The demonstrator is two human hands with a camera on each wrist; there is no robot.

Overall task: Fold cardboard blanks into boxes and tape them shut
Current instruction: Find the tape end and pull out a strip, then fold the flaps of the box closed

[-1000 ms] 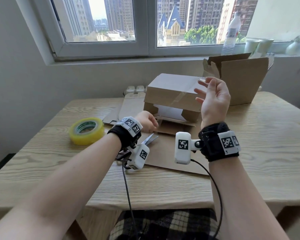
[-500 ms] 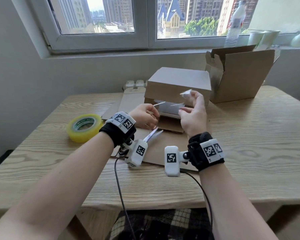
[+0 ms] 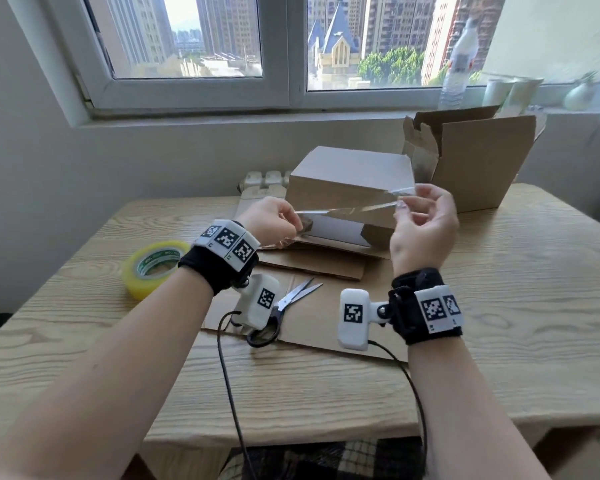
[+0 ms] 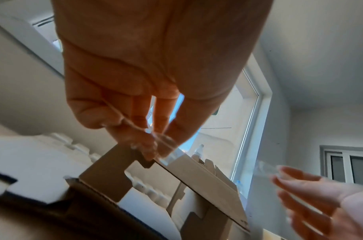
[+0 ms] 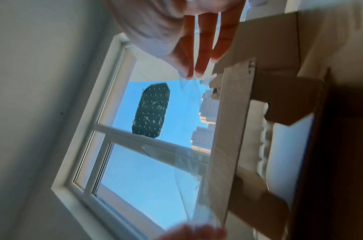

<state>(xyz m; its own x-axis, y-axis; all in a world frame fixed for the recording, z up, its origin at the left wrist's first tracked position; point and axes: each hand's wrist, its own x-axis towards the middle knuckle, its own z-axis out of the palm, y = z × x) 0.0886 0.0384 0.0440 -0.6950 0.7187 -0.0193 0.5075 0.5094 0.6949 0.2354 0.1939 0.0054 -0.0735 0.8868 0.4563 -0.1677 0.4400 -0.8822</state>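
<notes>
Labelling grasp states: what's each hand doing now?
Left hand: pinching one end of the clear tape strip.
Right hand: pinching the strip's other end.

Folded box sits mid-table; open box behind-right of it; tape roll left; scissors in front.
</notes>
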